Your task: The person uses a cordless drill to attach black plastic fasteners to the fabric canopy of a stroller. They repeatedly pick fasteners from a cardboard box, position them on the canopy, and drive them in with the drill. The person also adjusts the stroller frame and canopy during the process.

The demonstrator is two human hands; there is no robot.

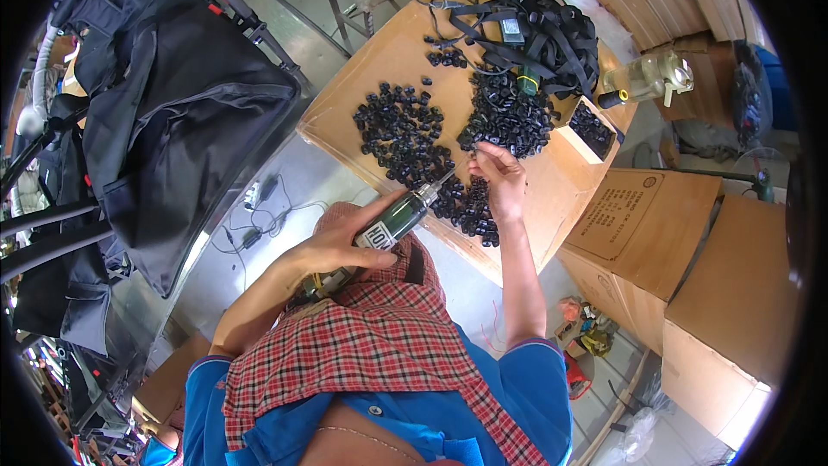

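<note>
My left hand is wrapped round the body of a dark green electric screwdriver. Its metal bit slants up and right over the cardboard-topped table, ending close to the fingers of my right hand. Those fingers are closed in a pinch; whatever lies between them is too small to make out. Small black plastic parts spread in a heap left of the bit, and more lie in a strip below it. Beyond my right fingers rises a denser pile of black parts.
Black straps lie tangled at the table's far end. A small open box of black parts stands at its right edge, near a clear bottle. Large cartons stand to the right. Black fabric on a frame fills the left.
</note>
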